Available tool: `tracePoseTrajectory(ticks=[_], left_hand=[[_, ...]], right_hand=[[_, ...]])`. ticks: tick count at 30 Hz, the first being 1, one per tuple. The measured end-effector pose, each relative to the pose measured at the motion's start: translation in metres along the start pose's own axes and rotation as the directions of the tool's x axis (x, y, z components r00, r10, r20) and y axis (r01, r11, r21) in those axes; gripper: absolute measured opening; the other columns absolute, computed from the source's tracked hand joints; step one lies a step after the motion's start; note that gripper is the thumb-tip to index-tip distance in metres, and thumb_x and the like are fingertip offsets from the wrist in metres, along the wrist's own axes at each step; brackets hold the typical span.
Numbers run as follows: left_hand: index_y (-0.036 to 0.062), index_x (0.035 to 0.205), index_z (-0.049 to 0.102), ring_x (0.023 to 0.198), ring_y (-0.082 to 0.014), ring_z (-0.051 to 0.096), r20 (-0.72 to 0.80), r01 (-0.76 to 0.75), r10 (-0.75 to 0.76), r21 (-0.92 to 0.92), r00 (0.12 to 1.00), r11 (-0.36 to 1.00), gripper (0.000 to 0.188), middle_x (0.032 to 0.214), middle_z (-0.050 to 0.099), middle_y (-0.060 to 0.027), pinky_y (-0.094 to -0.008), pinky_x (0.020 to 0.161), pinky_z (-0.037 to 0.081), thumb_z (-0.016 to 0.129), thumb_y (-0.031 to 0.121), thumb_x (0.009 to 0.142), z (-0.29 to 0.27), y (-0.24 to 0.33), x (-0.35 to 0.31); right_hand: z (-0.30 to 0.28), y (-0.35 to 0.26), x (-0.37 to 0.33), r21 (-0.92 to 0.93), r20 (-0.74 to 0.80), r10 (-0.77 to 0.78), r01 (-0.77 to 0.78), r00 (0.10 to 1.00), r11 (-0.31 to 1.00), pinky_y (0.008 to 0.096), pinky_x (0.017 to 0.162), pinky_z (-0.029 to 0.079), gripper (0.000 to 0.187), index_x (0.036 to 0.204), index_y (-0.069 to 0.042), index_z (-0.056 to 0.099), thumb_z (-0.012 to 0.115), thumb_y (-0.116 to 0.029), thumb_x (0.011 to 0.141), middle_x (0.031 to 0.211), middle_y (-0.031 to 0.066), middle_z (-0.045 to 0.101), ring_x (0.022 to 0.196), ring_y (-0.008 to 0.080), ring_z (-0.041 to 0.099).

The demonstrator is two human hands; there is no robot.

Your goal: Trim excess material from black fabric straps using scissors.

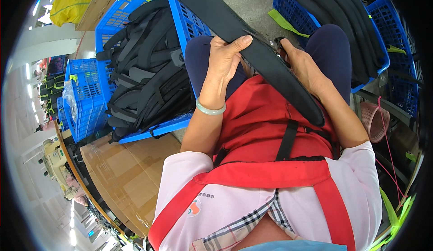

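Note:
A long black padded strap [266, 64] lies slantwise across my lap, from the top of the view down to its rounded end over the red apron. My left hand [224, 58] is closed on its near edge, the thumb pressed on top. Closed on the other side of the strap, my right hand [303, 67] holds what looks like a pair of scissors [279, 43]. A dark handle loop and some metal show by the fingers; the rest is hidden by the hand and strap.
To my left stands a blue plastic crate [169, 125] heaped with black straps [146, 70]. Another blue crate [288, 7] with long black padded pieces [347, 30] is at the right. A cardboard box [128, 174] sits at lower left. A pink basket [375, 121] is at far right.

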State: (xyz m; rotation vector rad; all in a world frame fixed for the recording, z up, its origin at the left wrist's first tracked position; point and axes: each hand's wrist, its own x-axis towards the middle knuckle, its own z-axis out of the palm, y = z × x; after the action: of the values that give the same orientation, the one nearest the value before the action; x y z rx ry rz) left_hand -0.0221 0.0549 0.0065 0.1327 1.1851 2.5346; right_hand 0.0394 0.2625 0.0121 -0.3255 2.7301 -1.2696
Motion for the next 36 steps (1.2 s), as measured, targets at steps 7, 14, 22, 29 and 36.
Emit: tracePoseTrajectory(ticks=[7,14,22,29,36], left_hand=[[0.0024,0.093,0.068,0.082,-0.0167,0.066,-0.043,0.01,-0.014,-0.082,0.999,0.997,0.016,0.091,0.069,-0.0072,-0.0311,0.078,0.054,0.071,-0.005,0.079,0.001,-0.002,0.0],[0.0028,0.094,0.068,0.084,-0.0167,0.066,-0.037,0.049,-0.054,-0.113,0.998,0.992,0.017,0.091,0.069,-0.007,-0.0311,0.079,0.054,0.071,-0.005,0.08,-0.001,0.002,-0.001],[0.0034,0.095,0.067,0.084,-0.0162,0.066,-0.038,0.032,-0.036,-0.09,0.999,0.995,0.018,0.092,0.069,-0.0064,-0.0314,0.08,0.053,0.07,-0.006,0.08,0.0,-0.002,-0.001],[0.003,0.095,0.067,0.083,-0.016,0.066,-0.031,0.032,-0.036,-0.113,0.999,0.993,0.017,0.092,0.068,-0.0063,-0.0313,0.08,0.053,0.071,-0.005,0.08,-0.002,-0.003,-0.001],[0.0015,0.096,0.067,0.085,-0.0165,0.066,-0.003,0.072,-0.072,-0.085,0.997,0.994,0.017,0.092,0.069,-0.007,-0.0313,0.08,0.053,0.071,-0.004,0.08,0.004,0.0,-0.003]], right_hand=[[-0.003,-0.007,0.001,0.047,0.102,0.065,-0.07,0.993,0.996,0.0458,0.066,0.044,0.033,0.103,0.0,0.044,0.065,-0.014,0.082,0.071,0.0256,0.056,0.076,0.0469,0.057],[-0.006,-0.003,0.0,0.121,0.056,-0.038,0.031,0.998,0.992,0.0427,0.064,0.043,0.043,0.11,-0.002,0.042,0.068,-0.021,0.082,0.071,0.0182,0.052,0.071,0.0404,0.055],[-0.011,-0.011,0.0,0.145,0.175,0.049,-0.075,0.983,0.987,0.0405,0.063,0.043,0.046,0.109,-0.001,0.045,0.07,-0.031,0.084,0.069,0.0165,0.051,0.065,0.0355,0.05],[-0.002,0.0,-0.001,0.235,0.159,0.035,-0.073,0.987,0.969,0.0384,0.065,0.044,0.041,0.106,0.002,0.047,0.068,-0.027,0.086,0.072,0.0205,0.053,0.065,0.0342,0.045],[-0.004,0.017,-0.005,0.195,0.081,-0.141,0.123,0.987,0.973,0.0394,0.069,0.044,0.049,0.116,-0.003,0.039,0.07,-0.024,0.084,0.092,0.0206,0.058,0.075,0.0348,0.05]])
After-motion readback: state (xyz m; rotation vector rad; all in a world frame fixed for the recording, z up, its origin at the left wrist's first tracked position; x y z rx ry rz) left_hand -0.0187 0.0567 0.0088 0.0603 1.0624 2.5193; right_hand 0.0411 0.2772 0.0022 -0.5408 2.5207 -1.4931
